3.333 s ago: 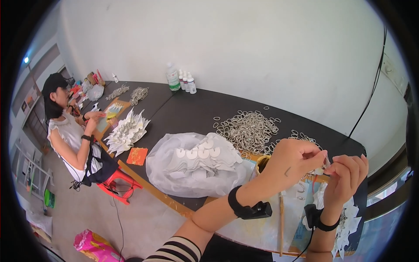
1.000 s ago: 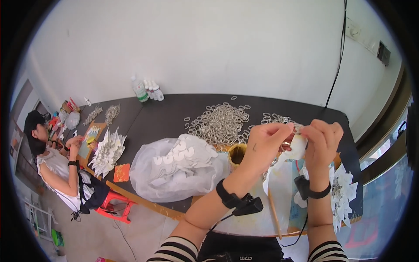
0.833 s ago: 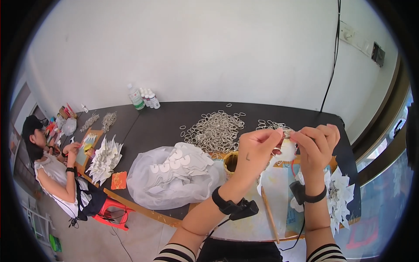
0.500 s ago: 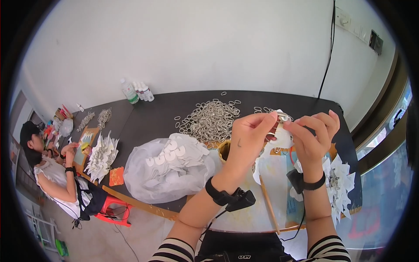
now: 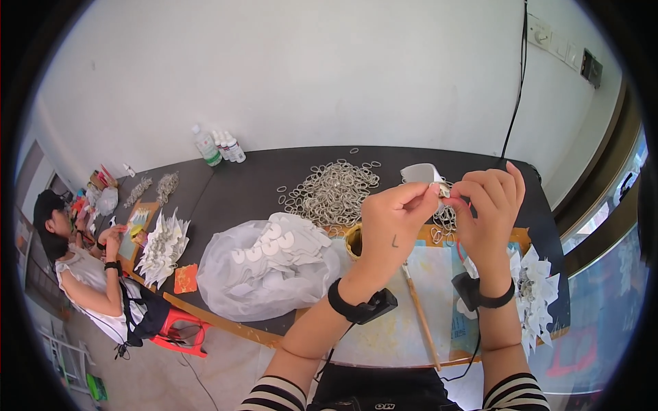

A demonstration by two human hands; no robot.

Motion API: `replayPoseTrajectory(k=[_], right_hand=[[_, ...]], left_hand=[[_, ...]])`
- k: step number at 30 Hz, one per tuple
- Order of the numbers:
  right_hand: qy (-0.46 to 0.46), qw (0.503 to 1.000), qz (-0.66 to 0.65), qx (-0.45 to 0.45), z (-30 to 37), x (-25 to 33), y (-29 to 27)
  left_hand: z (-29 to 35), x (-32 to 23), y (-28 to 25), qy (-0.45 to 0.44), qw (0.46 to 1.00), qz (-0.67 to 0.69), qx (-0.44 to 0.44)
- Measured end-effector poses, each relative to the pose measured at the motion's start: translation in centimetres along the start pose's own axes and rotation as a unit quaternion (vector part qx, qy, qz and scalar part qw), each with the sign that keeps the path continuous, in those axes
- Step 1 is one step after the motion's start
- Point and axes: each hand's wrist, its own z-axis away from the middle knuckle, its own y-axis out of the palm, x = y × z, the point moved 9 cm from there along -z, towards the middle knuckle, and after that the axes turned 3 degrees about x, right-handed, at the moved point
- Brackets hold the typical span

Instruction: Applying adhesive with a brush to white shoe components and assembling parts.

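Over the work board, my left hand (image 5: 392, 222) and my right hand (image 5: 488, 216) meet fingertip to fingertip, both pinched closed. Between them is a flat white cut-out piece (image 5: 419, 172), its broad end sticking out beyond my left fingers. A small metallic bit, perhaps an oval ring, shows at the pinch, partly hidden by the fingertips. Beneath my hands lie several loose metal rings (image 5: 444, 219). A wooden-handled brush (image 5: 421, 315) rests on the pale sheet (image 5: 384, 335), and a yellow-rimmed pot (image 5: 353, 241) stands partly behind my left hand.
Left of my arms, a clear plastic bag (image 5: 226, 294) holds stacked white pieces (image 5: 291, 240). A heap of metal rings (image 5: 332, 195) lies behind it. White pieces with rings (image 5: 538, 291) are bunched at right. Bottles (image 5: 208, 145) stand by the wall. A co-worker (image 5: 89, 274) sits at far left.
The white piece has swung from hanging below my fingers to sticking up behind my left fingertips. Both hands remain pinched together, a little lower in the view.
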Motion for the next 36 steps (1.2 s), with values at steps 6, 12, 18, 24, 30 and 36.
replayPoseTrajectory(k=[6,12,18,24,30,36], right_hand=[[-0.064,0.991,-0.108,-0.042,0.8,0.3,-1.3],[-0.087,0.991,-0.099,-0.041,-0.2,0.8,-2.1],[-0.048,0.997,-0.056,-0.02,-0.8,1.7,-3.2],[-0.013,0.999,-0.025,-0.041,-0.5,1.4,-2.5],[-0.046,0.996,-0.052,-0.05,0.2,1.5,-2.0],[-0.188,0.979,-0.032,-0.067,1.1,2.8,-2.6]], left_hand=[[-0.1,1.4,0.9,-0.154,0.966,0.197,0.073],[0.1,0.3,0.1,-0.124,0.977,0.164,0.049],[0.2,-1.6,-1.0,0.004,1.0,0.027,0.005],[0.3,-1.5,-0.6,-0.002,0.998,0.058,0.004],[0.2,-1.4,-0.6,-0.012,0.998,0.059,0.003],[0.1,-1.0,-0.1,-0.054,0.989,0.133,0.022]])
